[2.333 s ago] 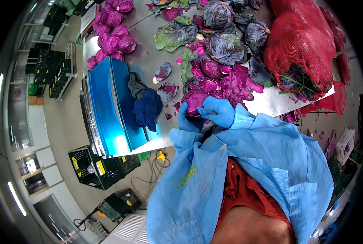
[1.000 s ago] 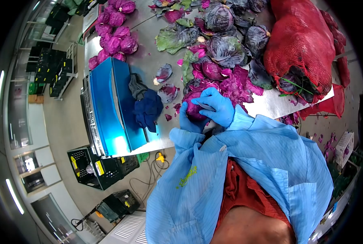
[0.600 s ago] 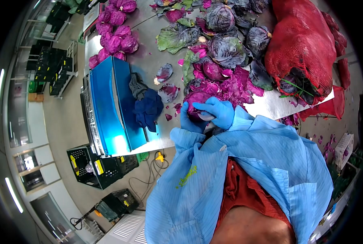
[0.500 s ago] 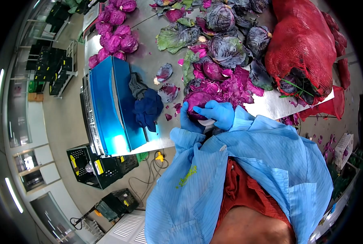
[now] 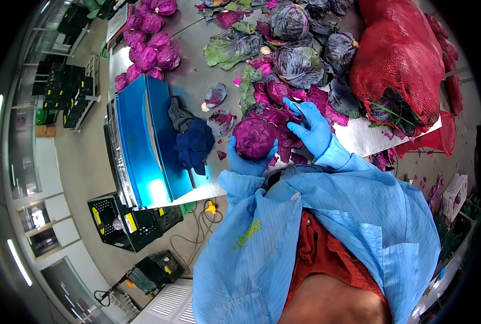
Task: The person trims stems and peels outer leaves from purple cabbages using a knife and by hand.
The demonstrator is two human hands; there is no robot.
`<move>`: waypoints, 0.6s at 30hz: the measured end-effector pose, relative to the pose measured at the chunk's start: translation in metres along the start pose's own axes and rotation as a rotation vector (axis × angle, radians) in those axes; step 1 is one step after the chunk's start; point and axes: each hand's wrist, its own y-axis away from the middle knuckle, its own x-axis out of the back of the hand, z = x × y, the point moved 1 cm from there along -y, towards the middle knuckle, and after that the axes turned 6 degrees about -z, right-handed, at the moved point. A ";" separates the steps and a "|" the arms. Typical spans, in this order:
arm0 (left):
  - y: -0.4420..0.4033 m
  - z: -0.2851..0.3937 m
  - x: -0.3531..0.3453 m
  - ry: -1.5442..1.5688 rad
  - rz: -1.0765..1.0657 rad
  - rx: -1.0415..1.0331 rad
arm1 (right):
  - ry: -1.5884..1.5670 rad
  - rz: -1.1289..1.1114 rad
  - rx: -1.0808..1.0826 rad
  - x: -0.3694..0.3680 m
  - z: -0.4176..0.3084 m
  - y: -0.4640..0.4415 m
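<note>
The person wears a light blue jacket (image 5: 359, 216) with thin stripes and long sleeves (image 5: 345, 162). On its front there is a yellow-green marking (image 5: 248, 235), and higher there is a small, pale oval piece (image 5: 296, 196). Under the open jacket, a red garment (image 5: 321, 243) shows with folds. Blue gloves (image 5: 320, 141) cover the left hand (image 5: 247, 163) and the right hand (image 5: 312, 129).

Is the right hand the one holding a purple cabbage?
No, the left hand cups the purple cabbage, while the right hand holds a small blade.
</note>
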 end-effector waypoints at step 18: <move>0.021 -0.007 -0.006 -0.723 -0.249 -0.254 | -0.860 -0.281 -0.469 -0.019 0.050 -0.008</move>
